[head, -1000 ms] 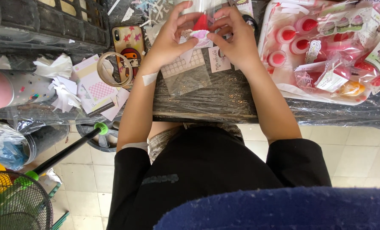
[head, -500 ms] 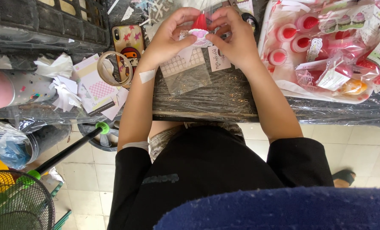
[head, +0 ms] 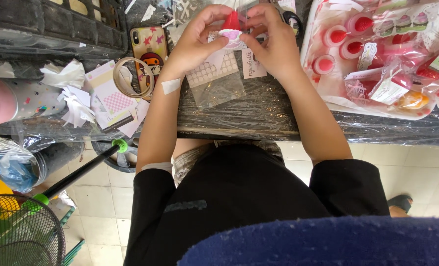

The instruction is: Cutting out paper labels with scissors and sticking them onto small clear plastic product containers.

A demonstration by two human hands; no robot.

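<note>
Nearest the camera, the black sleeves and both forearms reach forward over the bench (head: 239, 123), which is wrapped in clear film. A clear plastic bag (head: 223, 91) and a dotted sticker sheet (head: 214, 69) lie flat just below the hands.

Left hand (head: 197, 42): grip closed on the small red-and-pink charm (head: 231, 27), thumb under its left side. Right hand (head: 273, 42): grip closed on the charm's right side, fingertips bent over its top.

Change over the last second: minimal. Both hands remain at the same spot, and the charm stays pinched between them above the sticker sheet. Judgement: fine finger work on the charm is under way.

Farther off, a phone (head: 149, 49) lies left; a tray (head: 323, 101) of packed red items sits right.
</note>
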